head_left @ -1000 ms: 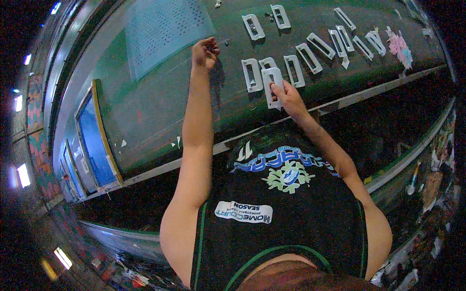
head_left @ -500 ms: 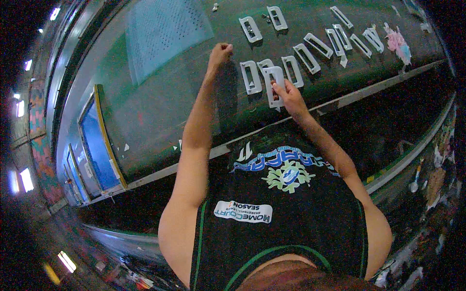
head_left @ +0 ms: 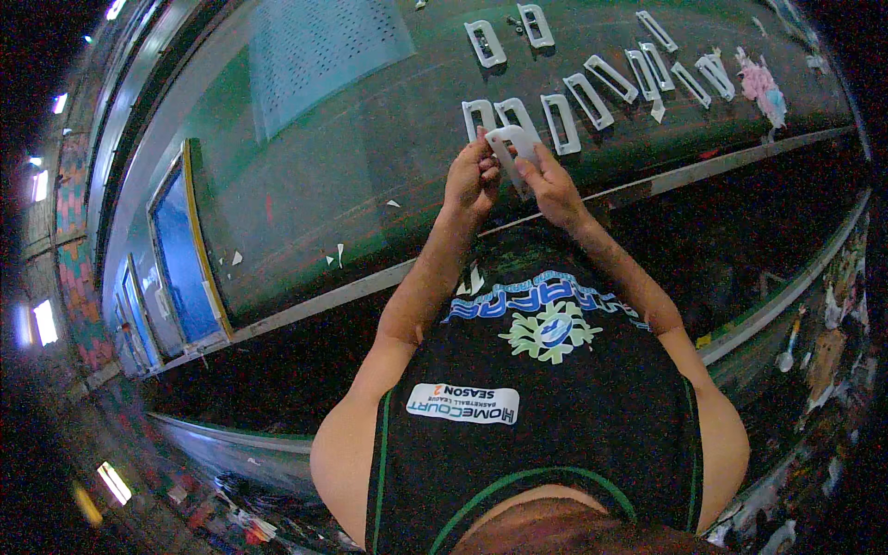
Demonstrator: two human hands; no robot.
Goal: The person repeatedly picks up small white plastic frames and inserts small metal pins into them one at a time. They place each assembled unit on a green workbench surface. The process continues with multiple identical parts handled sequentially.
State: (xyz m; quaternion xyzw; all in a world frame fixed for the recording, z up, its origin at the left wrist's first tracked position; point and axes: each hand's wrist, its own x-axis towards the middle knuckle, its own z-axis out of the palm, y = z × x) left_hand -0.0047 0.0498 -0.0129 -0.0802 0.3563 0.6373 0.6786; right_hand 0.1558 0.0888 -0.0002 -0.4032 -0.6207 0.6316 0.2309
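Note:
A white rectangular plastic frame with a long slot (head_left: 514,151) is tilted in front of me above the dark green table. My right hand (head_left: 555,190) grips its right side, thumb over the front. At its upper left end is my left hand (head_left: 473,176), fingers curled closed and fingertips against the frame's edge. Whatever small thing those fingers may pinch is hidden. Just beyond the hands lie similar white frames, one (head_left: 476,117) partly behind my left fingers and another (head_left: 561,125) to the right.
More white frames (head_left: 589,102) lie in a row to the right. Two (head_left: 485,44) sit farther back, with small dark pieces beside them. A bluish perforated sheet (head_left: 324,65) lies far left, pink scraps (head_left: 762,88) far right. Blue framed panels (head_left: 190,259) stand at the left.
My left hand has come from the far left of the frames down and right to the held frame. My right hand still grips that frame, now tilted differently.

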